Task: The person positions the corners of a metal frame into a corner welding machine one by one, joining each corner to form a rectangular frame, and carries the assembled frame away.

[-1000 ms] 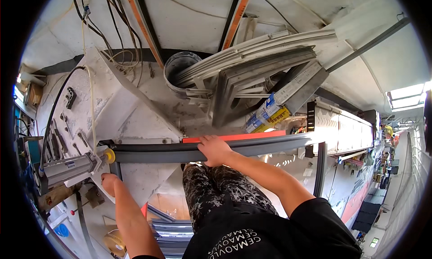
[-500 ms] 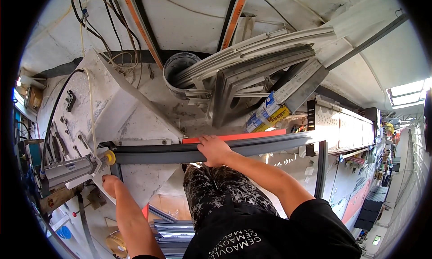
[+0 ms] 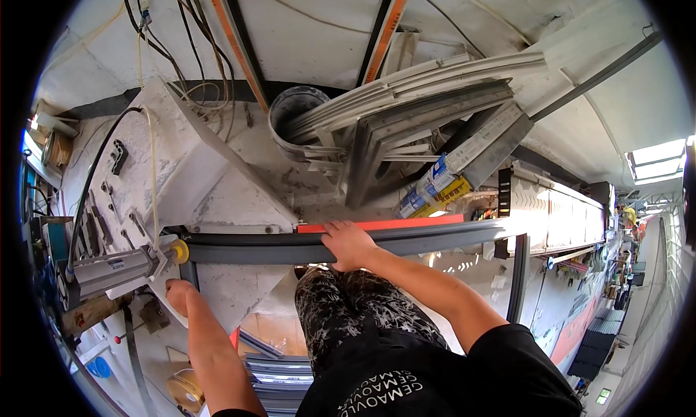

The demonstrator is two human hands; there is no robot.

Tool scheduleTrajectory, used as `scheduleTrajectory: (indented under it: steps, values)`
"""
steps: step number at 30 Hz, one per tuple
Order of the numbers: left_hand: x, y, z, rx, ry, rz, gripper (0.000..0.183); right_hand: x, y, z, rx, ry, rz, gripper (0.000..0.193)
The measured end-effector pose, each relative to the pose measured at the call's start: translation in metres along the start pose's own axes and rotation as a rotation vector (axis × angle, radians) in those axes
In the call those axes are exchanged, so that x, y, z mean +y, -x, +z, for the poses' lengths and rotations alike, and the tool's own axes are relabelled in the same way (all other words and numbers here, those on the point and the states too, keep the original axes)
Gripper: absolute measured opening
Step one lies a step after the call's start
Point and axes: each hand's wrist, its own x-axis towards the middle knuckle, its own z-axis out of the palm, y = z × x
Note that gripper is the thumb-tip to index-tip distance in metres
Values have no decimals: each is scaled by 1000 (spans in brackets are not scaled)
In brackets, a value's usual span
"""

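A long dark grey metal profile (image 3: 435, 239) lies across the white machine table (image 3: 239, 199), with an orange strip (image 3: 384, 225) along its far edge. My right hand (image 3: 348, 244) rests on top of the profile near its middle, fingers curled over it. My left hand (image 3: 177, 292) is closed at the table's near left corner, just below a silver pneumatic cylinder (image 3: 109, 268) whose yellow tip (image 3: 178, 252) meets the profile's left end. What the left hand grips is hidden.
A grey bucket (image 3: 297, 112) and a heap of long grey and white profiles (image 3: 420, 120) lie beyond the table. Cables hang at upper left. Small tools lie on the left bench (image 3: 109, 199). Stacked profiles (image 3: 275, 373) sit by my legs. A white workbench (image 3: 558, 214) runs off to the right.
Both hands and the profile stay almost where they were; my left hand has dropped slightly toward me.
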Motion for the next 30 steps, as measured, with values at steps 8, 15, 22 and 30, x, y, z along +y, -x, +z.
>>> scheduleTrajectory:
  steps: [8,15,22,30]
  values:
    - [3,7,-8,-10,-14,17,60,0,-1,2,9,-7,-2,59]
    - [1,1,-4,2,-29,-2,61,-2,-1,0,-7,-16,15,59]
    - [1,4,-7,-34,-20,18,60,-1,-1,0,-13,-8,6,61]
    - [4,9,-12,-29,-18,-2,59,-5,0,-5,-32,-15,15,61]
